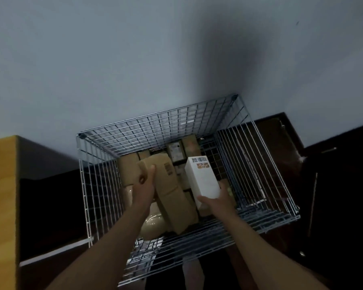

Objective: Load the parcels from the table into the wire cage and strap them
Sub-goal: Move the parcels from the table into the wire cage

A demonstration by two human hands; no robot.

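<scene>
We are looking down into the wire cage (260,164), which fills the middle and lower right of the frame. Our left hand (146,185), just left of centre, has its fingers wrapped around the upper left side of a long brown cardboard box (172,195) that leans tilted inside the cage. Our right hand (218,200), just right of centre, grips the lower end of a white box (203,176), thumb on its left edge and fingers along its right, holding it over the cage's inside. More brown parcels (128,166) lie at the bottom of the cage toward the upper middle, one bearing a pale label (175,152). A yellow wooden worktop (2,195) shows at the left edge of the frame.
</scene>
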